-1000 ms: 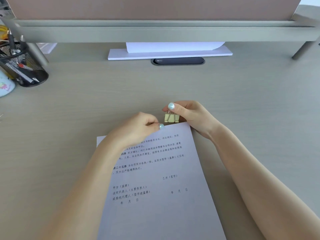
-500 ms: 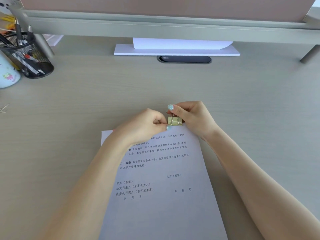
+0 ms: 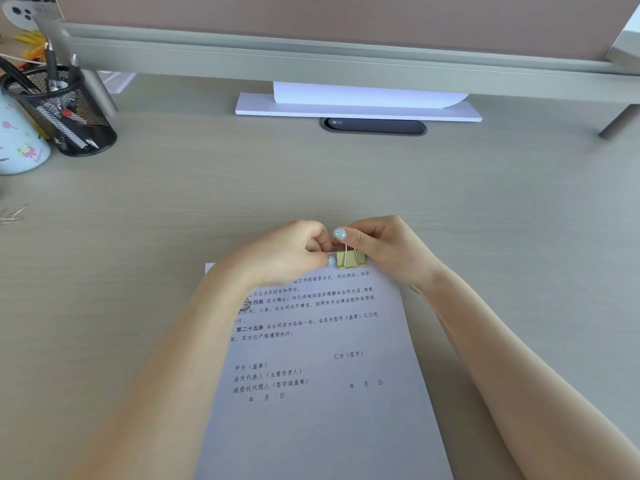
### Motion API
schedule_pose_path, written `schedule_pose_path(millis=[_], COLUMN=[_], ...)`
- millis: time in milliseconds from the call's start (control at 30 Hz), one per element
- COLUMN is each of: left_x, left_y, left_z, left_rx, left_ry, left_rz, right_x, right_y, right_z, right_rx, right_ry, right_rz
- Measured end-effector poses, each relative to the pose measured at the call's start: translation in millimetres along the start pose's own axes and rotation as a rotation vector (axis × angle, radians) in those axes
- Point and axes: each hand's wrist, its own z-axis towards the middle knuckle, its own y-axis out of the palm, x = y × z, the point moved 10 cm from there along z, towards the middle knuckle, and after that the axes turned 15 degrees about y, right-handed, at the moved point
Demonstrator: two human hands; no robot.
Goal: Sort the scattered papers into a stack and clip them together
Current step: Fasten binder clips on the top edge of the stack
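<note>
A stack of white printed papers [image 3: 322, 393] lies on the desk in front of me, its long side running away from me. A gold binder clip [image 3: 350, 260] sits on the stack's far edge, near the right corner. My right hand [image 3: 384, 249] pinches the clip's wire handles between thumb and fingers. My left hand [image 3: 287, 252] is curled on the far edge just left of the clip, holding the papers and touching the clip's side.
A black mesh pen holder [image 3: 65, 109] and a white patterned cup [image 3: 19, 147] stand at the far left. A white monitor base [image 3: 356, 105] and a dark oval grommet [image 3: 374, 127] sit under a grey shelf [image 3: 346, 60] at the back. Small clips [image 3: 12, 214] lie at the left edge.
The clip has come down from above the stack's far edge onto the edge itself. My left hand has closed in against it. The view has shifted slightly.
</note>
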Motion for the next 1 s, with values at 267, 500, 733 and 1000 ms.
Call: schedule_pose_path(millis=[267,500,733,1000], left_x=[1,0,2,5], left_y=[-1,-2,-3,-7], left_z=[1,1,1,-3], left_rx=[0.008,0.019,0.026,0.047], left_ry=[0.027,0.044,0.049,0.044], left_rz=[-0.004,0.006,0.011,-0.028], right_x=[-2,-5,-5,10], right_y=[3,2,2,-14], right_z=[-1,-2,-4,-5], right_rx=[-0.027,0.019,0.001,0.045], right_ry=[0.008,-0.008,-0.001,0.096], right_rz=[-0.037,-0.046,-0.047,0.134])
